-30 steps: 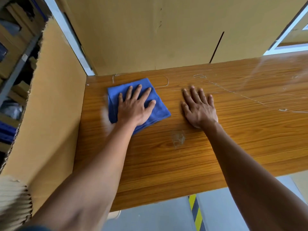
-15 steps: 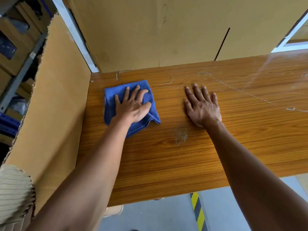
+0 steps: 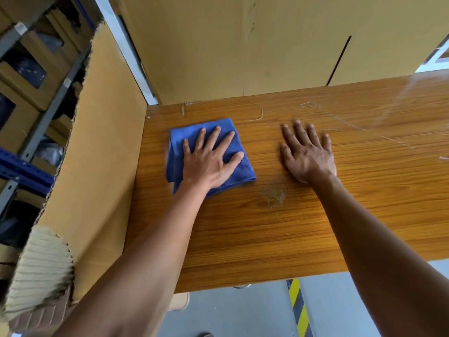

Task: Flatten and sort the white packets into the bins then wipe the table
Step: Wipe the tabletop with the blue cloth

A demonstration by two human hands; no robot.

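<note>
Both bare arms reach forward, palms down.

The left hand (image 3: pixel 209 161) lies flat with fingers spread wide, thumb out to the right, pressing down on the cloth (image 3: pixel 233 173). The right hand (image 3: pixel 307 155) lies flat to its right, well apart, fingers nearly together and pointing far-left. Both forearms stretch out straight from the near edge.

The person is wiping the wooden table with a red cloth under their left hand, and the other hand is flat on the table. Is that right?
Not quite. The cloth is blue, not red; the head view shows it. The rest holds: the left hand presses on it, and the right hand lies flat on the wooden table.
</note>
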